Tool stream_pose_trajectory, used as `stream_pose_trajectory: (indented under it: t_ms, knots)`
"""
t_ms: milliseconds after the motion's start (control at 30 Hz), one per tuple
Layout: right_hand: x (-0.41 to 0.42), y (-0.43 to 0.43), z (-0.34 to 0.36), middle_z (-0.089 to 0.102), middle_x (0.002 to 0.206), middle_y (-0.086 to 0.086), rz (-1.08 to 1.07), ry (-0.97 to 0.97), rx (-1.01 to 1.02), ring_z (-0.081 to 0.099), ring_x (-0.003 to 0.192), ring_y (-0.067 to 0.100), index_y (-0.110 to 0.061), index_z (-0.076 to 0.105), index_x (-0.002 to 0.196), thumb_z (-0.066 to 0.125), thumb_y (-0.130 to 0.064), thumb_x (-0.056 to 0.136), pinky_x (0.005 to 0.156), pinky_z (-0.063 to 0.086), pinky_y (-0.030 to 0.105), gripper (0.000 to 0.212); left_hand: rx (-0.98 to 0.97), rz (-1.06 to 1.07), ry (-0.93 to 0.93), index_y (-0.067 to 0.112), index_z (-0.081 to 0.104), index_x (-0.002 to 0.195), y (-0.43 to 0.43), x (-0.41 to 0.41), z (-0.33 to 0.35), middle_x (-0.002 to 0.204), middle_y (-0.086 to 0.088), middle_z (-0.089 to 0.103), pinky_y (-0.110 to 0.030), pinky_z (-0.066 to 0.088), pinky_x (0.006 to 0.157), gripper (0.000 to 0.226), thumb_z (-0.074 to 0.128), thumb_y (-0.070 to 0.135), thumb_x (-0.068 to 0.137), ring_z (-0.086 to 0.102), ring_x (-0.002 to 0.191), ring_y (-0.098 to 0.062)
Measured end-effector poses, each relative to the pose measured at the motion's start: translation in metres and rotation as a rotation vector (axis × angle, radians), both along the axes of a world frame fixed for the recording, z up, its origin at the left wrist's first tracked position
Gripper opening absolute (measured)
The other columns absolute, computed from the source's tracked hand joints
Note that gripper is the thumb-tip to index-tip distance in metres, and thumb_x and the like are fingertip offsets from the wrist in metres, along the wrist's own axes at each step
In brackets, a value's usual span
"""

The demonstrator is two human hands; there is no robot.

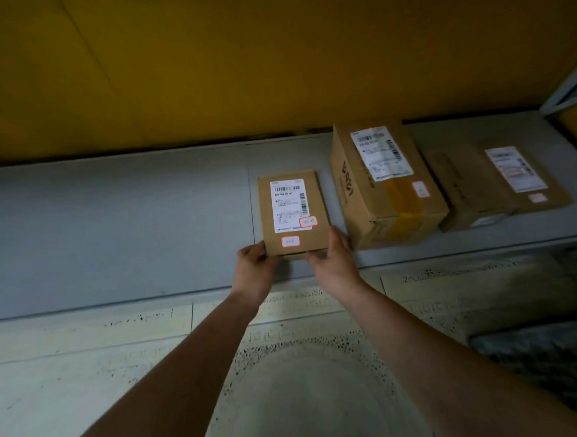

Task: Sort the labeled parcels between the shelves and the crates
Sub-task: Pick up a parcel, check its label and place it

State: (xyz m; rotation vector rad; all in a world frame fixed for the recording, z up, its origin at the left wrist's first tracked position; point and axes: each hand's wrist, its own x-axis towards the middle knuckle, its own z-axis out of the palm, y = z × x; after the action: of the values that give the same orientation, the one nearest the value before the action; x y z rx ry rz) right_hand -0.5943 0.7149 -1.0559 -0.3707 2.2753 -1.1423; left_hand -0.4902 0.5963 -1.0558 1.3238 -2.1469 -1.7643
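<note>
A small flat cardboard parcel [293, 214] with a white shipping label and two red-edged stickers lies on the grey shelf [113, 220]. My left hand [254, 265] grips its near left corner. My right hand [332, 257] grips its near right corner, thumb along the right side. To its right stands a taller brown box [384, 186] with a label and yellow tape. Farther right lies a flat brown parcel [499, 182] with a label.
A yellow wall [272, 58] backs the shelf. The left half of the shelf holds nothing. A grey metal frame piece [567, 86] shows at the upper right. Below the shelf edge is a pale tiled floor [87, 362]; a dark crate-like object [548, 358] sits at the lower right.
</note>
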Motion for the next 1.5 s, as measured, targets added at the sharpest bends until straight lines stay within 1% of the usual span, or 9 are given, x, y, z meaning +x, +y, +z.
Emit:
stream_pose_trajectory:
  t_ms: [100, 167, 367, 467, 633, 833, 1133, 1333, 1500]
  knots:
    - [0.01, 0.006, 0.018, 0.061, 0.127, 0.002, -0.119, -0.047, -0.105, 0.061, 0.114, 0.02, -0.016, 0.051, 0.128, 0.055, -0.012, 0.099, 0.083, 0.045, 0.023, 0.03, 0.072, 0.142, 0.081, 0.023, 0.062, 0.128, 0.015, 0.012, 0.03, 0.109, 0.009, 0.066, -0.024, 0.044, 0.087, 0.028, 0.056, 0.02, 0.101, 0.061, 0.101, -0.011]
    - [0.018, 0.009, 0.034, 0.065, 0.111, -0.002, -0.177, -0.009, -0.152, 0.064, 0.11, 0.022, -0.013, 0.059, 0.116, 0.055, -0.01, 0.099, 0.084, 0.044, 0.024, 0.018, 0.044, 0.229, 0.137, 0.022, 0.064, 0.13, 0.018, 0.023, 0.049, 0.109, 0.009, 0.069, -0.026, 0.049, 0.088, 0.031, 0.06, 0.024, 0.1, 0.064, 0.102, -0.012]
    - [0.042, 0.018, 0.104, 0.066, 0.121, -0.011, -0.244, -0.042, -0.463, 0.064, 0.105, -0.003, -0.018, 0.053, 0.14, 0.068, -0.01, 0.092, 0.082, 0.046, 0.002, 0.05, 0.147, 0.327, 0.411, 0.019, 0.066, 0.126, 0.006, 0.058, 0.107, 0.113, 0.0, 0.076, -0.037, 0.056, 0.097, 0.038, 0.074, 0.012, 0.089, 0.072, 0.105, -0.017]
    - [0.054, 0.037, 0.131, 0.073, 0.111, -0.014, -0.137, -0.071, -0.53, 0.068, 0.104, -0.004, -0.023, 0.055, 0.137, 0.07, -0.009, 0.091, 0.087, 0.05, 0.008, 0.051, 0.13, 0.245, 0.44, 0.02, 0.059, 0.137, 0.005, 0.08, 0.133, 0.121, 0.001, 0.073, -0.037, 0.052, 0.098, 0.055, 0.077, 0.013, 0.086, 0.071, 0.108, -0.016]
    - [0.062, 0.061, 0.138, 0.071, 0.12, -0.015, 0.049, -0.044, -0.489, 0.066, 0.111, -0.001, -0.034, 0.05, 0.139, 0.069, -0.008, 0.09, 0.092, 0.053, 0.016, 0.059, 0.123, 0.12, 0.445, 0.021, 0.062, 0.135, 0.011, 0.103, 0.139, 0.121, 0.005, 0.073, -0.032, 0.05, 0.097, 0.052, 0.073, 0.007, 0.086, 0.073, 0.104, -0.017]
    - [0.048, 0.06, 0.133, 0.071, 0.12, -0.015, 0.094, -0.019, -0.487, 0.065, 0.114, 0.002, -0.031, 0.048, 0.144, 0.068, -0.006, 0.09, 0.098, 0.051, 0.02, 0.063, 0.09, 0.084, 0.469, 0.021, 0.064, 0.13, 0.002, 0.098, 0.138, 0.113, 0.004, 0.073, -0.013, 0.054, 0.078, 0.05, 0.073, 0.001, 0.085, 0.075, 0.099, -0.017]
    - [0.05, 0.047, 0.127, 0.073, 0.114, -0.018, 0.064, -0.022, -0.515, 0.066, 0.111, 0.001, -0.04, 0.049, 0.135, 0.065, -0.001, 0.091, 0.096, 0.05, 0.016, 0.06, 0.091, 0.122, 0.474, 0.024, 0.064, 0.131, -0.003, 0.097, 0.129, 0.115, 0.002, 0.072, -0.025, 0.057, 0.089, 0.052, 0.075, 0.008, 0.083, 0.074, 0.101, -0.023]
    - [0.05, 0.049, 0.123, 0.072, 0.119, -0.013, 0.042, -0.031, -0.521, 0.066, 0.115, 0.005, -0.027, 0.05, 0.143, 0.065, -0.001, 0.091, 0.1, 0.05, 0.023, 0.059, 0.091, 0.115, 0.492, 0.025, 0.065, 0.132, -0.004, 0.095, 0.125, 0.116, 0.001, 0.072, -0.04, 0.054, 0.098, 0.054, 0.076, 0.015, 0.08, 0.073, 0.102, -0.026]
    - [0.048, 0.053, 0.121, 0.072, 0.121, -0.009, 0.024, -0.022, -0.511, 0.066, 0.116, 0.007, -0.024, 0.05, 0.144, 0.063, -0.003, 0.093, 0.102, 0.049, 0.029, 0.057, 0.086, 0.109, 0.514, 0.023, 0.064, 0.132, 0.002, 0.089, 0.122, 0.115, 0.0, 0.072, -0.033, 0.058, 0.095, 0.052, 0.073, 0.017, 0.08, 0.074, 0.099, -0.027]
